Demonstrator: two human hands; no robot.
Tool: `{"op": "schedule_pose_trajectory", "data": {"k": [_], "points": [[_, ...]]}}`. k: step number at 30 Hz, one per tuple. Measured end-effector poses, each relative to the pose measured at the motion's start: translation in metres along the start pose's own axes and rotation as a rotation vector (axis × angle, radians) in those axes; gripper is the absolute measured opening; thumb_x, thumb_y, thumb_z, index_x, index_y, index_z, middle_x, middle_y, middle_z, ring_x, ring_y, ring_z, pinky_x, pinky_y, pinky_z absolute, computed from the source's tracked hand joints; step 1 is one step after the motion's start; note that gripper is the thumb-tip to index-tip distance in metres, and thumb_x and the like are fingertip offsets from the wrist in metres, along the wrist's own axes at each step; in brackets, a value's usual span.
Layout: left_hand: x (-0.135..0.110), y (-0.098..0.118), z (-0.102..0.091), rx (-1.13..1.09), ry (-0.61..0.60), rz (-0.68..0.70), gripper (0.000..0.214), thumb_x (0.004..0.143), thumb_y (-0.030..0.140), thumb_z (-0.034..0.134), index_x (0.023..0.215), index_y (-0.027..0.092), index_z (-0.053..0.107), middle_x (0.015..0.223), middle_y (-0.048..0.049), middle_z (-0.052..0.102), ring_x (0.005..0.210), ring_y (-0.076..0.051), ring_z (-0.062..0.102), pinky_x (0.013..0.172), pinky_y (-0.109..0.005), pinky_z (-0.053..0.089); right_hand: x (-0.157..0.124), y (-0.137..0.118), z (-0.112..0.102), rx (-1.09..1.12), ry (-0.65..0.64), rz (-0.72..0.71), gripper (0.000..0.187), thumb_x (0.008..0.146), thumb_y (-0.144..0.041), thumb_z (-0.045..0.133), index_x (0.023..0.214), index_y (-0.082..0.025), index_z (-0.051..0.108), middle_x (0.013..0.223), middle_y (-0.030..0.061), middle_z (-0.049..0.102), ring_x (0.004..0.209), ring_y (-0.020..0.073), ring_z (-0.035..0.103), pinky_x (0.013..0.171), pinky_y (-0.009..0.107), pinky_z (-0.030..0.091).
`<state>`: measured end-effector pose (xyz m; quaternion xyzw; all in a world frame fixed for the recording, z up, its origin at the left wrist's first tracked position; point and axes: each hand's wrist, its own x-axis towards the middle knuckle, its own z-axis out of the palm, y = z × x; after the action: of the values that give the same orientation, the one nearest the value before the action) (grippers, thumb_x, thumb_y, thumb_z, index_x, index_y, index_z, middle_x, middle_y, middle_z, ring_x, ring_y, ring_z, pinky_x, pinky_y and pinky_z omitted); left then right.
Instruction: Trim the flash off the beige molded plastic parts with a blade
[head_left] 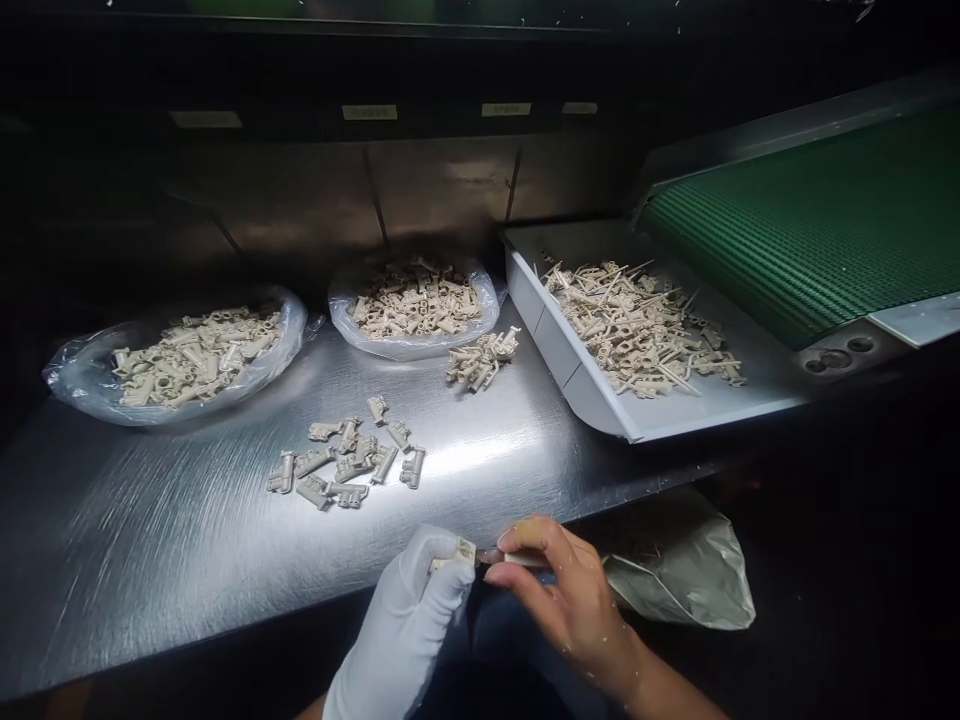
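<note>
In front of the table's near edge, my left hand (405, 610), in a white glove, is closed on a beige plastic part (463, 550). My bare right hand (566, 595) has a tan wrapping on one finger and grips a small knife (517, 560) with a pale handle. Its short blade meets or nearly meets the right side of the part; exact contact is too small to tell. Beyond my hands, a loose group of similar beige plastic parts (356, 460) lies on the metal table (187, 540).
Two clear plastic bags of beige parts stand behind, a left bag (90, 390) and a middle bag (405, 348). Beside the latter is a small heap (482, 358). A white tray (570, 370) holds parts with thin sticks. A green conveyor belt (825, 220) and a crumpled sack (690, 570) are right.
</note>
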<state>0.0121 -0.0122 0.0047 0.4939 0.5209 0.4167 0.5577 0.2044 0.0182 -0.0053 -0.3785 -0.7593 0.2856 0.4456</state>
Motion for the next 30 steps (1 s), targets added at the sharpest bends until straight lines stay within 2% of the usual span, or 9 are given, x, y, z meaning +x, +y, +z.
{"op": "schedule_pose_trajectory", "data": {"k": [4, 8, 13, 17, 20, 23, 25, 28, 30], "points": [[0.000, -0.002, 0.002, 0.014, 0.049, -0.013, 0.035, 0.101, 0.051, 0.056, 0.081, 0.022, 0.061, 0.073, 0.0038, 0.056, 0.067, -0.015, 0.051, 0.066, -0.025, 0.046, 0.008, 0.002, -0.019, -0.064, -0.095, -0.084, 0.010, 0.108, -0.020, 0.055, 0.117, -0.020, 0.059, 0.094, 0.0041, 0.072, 0.081, 0.0162, 0.070, 0.073, 0.026, 0.056], [0.002, -0.001, 0.001, -0.012, 0.033, -0.057, 0.034, 0.097, 0.052, 0.062, 0.081, 0.022, 0.064, 0.077, 0.0026, 0.059, 0.074, -0.017, 0.054, 0.072, -0.026, 0.048, 0.023, -0.010, -0.040, -0.395, -0.114, -0.312, 0.027, 0.109, -0.010, 0.043, 0.116, -0.019, 0.067, 0.099, 0.0049, 0.077, 0.085, 0.0183, 0.069, 0.078, 0.035, 0.045], [0.001, -0.004, -0.003, -0.021, -0.017, -0.098, 0.035, 0.097, 0.054, 0.060, 0.083, 0.022, 0.065, 0.079, 0.0012, 0.060, 0.075, -0.018, 0.054, 0.074, -0.030, 0.048, 0.045, -0.033, -0.053, -0.655, -0.079, -0.531, 0.021, 0.099, -0.005, 0.063, 0.098, -0.022, 0.074, 0.093, -0.0020, 0.078, 0.085, 0.0145, 0.069, 0.083, 0.035, 0.038], [0.000, -0.009, -0.006, 0.015, -0.056, -0.066, 0.034, 0.099, 0.052, 0.058, 0.082, 0.023, 0.063, 0.077, 0.0011, 0.056, 0.073, -0.018, 0.051, 0.072, -0.030, 0.046, 0.056, -0.041, -0.058, -0.732, -0.158, -0.652, 0.017, 0.100, -0.013, 0.062, 0.091, -0.021, 0.075, 0.095, -0.0018, 0.078, 0.088, 0.0139, 0.068, 0.078, 0.032, 0.041], [0.000, -0.009, -0.006, 0.001, -0.069, -0.077, 0.035, 0.099, 0.052, 0.058, 0.081, 0.023, 0.061, 0.076, 0.0014, 0.054, 0.072, -0.018, 0.049, 0.071, -0.031, 0.046, 0.058, -0.038, -0.056, -0.730, -0.137, -0.688, 0.016, 0.099, -0.014, 0.063, 0.090, -0.021, 0.075, 0.094, -0.0018, 0.078, 0.086, 0.0133, 0.067, 0.077, 0.031, 0.041], [0.000, -0.004, -0.004, -0.011, -0.044, -0.079, 0.037, 0.098, 0.055, 0.058, 0.080, 0.022, 0.060, 0.075, 0.0019, 0.053, 0.071, -0.018, 0.048, 0.069, -0.030, 0.047, 0.052, -0.030, -0.049, -0.689, -0.041, -0.661, 0.016, 0.100, -0.012, 0.064, 0.092, -0.021, 0.074, 0.090, -0.0024, 0.078, 0.083, 0.0129, 0.067, 0.077, 0.031, 0.040], [0.000, 0.002, -0.001, -0.004, 0.004, -0.064, 0.038, 0.097, 0.054, 0.058, 0.078, 0.022, 0.061, 0.074, 0.0018, 0.054, 0.070, -0.018, 0.049, 0.069, -0.030, 0.047, 0.047, -0.024, -0.044, -0.640, -0.008, -0.584, 0.019, 0.104, -0.011, 0.057, 0.101, -0.020, 0.074, 0.093, 0.0005, 0.078, 0.084, 0.0147, 0.068, 0.078, 0.033, 0.041], [0.001, 0.009, 0.002, 0.001, 0.051, -0.044, 0.037, 0.098, 0.051, 0.058, 0.076, 0.022, 0.063, 0.074, 0.0007, 0.059, 0.071, -0.019, 0.054, 0.071, -0.030, 0.050, 0.039, -0.020, -0.035, -0.427, -0.032, -0.333, 0.024, 0.110, -0.015, 0.047, 0.121, -0.018, 0.067, 0.099, 0.0066, 0.077, 0.085, 0.0177, 0.069, 0.077, 0.032, 0.046], [0.001, 0.011, 0.003, -0.002, 0.034, -0.031, 0.036, 0.098, 0.051, 0.058, 0.079, 0.022, 0.066, 0.077, -0.0010, 0.064, 0.075, -0.020, 0.058, 0.074, -0.032, 0.053, 0.035, -0.019, -0.026, -0.185, -0.087, -0.126, 0.022, 0.110, -0.029, 0.052, 0.124, -0.018, 0.066, 0.094, 0.0066, 0.075, 0.080, 0.0180, 0.069, 0.071, 0.029, 0.051]]}}
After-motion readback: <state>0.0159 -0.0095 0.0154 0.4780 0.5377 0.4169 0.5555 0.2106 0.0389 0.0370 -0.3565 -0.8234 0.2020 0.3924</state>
